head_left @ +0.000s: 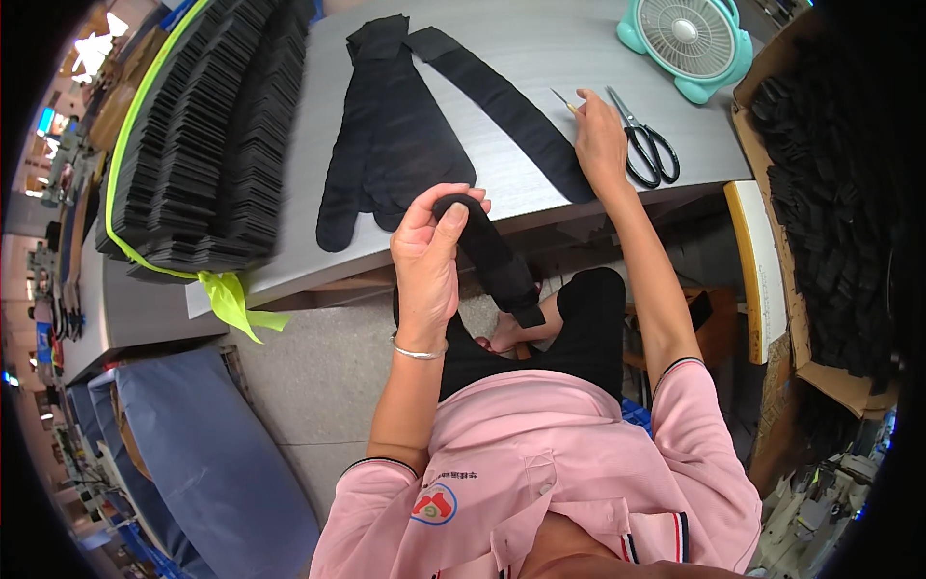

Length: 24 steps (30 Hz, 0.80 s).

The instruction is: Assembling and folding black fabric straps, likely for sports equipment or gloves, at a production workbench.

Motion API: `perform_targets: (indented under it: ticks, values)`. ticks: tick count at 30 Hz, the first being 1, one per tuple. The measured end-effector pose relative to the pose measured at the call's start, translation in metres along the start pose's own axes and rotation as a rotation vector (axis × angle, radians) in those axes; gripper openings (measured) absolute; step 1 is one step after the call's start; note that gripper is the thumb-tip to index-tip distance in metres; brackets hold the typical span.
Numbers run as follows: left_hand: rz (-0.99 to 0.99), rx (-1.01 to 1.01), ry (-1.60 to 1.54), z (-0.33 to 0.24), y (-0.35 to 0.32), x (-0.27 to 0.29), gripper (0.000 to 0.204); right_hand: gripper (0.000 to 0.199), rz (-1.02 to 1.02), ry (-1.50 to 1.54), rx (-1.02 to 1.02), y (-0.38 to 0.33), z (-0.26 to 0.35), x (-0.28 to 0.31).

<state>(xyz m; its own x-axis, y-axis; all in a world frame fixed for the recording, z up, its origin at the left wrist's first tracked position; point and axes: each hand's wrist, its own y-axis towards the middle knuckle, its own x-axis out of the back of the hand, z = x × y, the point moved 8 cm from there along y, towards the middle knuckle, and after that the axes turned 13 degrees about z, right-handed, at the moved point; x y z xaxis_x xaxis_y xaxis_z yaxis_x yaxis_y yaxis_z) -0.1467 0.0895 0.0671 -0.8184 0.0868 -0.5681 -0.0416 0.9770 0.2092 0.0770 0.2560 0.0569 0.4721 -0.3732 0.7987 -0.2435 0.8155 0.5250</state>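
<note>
Before a grey table (526, 34), the left hand (424, 241) pinches a black strap (492, 253) by its upper end, apparently so it dangles freely, while the right hand (600, 145) pinches a thin pointed tool (563, 98) near scissors (632, 121), likely placed for easy reach, with a fan (685, 34) beyond.

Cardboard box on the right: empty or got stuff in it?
Not empty: the cardboard box is open on top, with many black pieces heaped inside. How deep they go, cannot tell.
</note>
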Motion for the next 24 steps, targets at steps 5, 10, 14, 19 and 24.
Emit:
perform_targets:
  ticks: [5, 10, 14, 19, 24]
  values:
    - [0.009, 0.001, -0.020, -0.003, -0.010, 0.004, 0.022, 0.031, 0.322, 0.623, 0.016, -0.040, 0.087, 0.053]
    - [0.089, 0.006, -0.027, -0.001, -0.012, -0.010, 0.022, 0.026, 0.229, 0.599, 0.230, -0.074, 0.143, 0.105]
    - [0.127, -0.015, -0.009, -0.004, -0.018, -0.021, 0.021, 0.028, 0.215, 0.523, 0.252, -0.080, 0.146, 0.113]
    - [0.148, -0.009, 0.002, -0.006, -0.024, -0.027, 0.021, 0.031, 0.210, 0.448, 0.308, -0.087, 0.152, 0.124]
    - [0.163, -0.012, -0.005, -0.011, -0.031, -0.033, 0.021, 0.032, 0.233, 0.411, 0.354, -0.090, 0.158, 0.135]
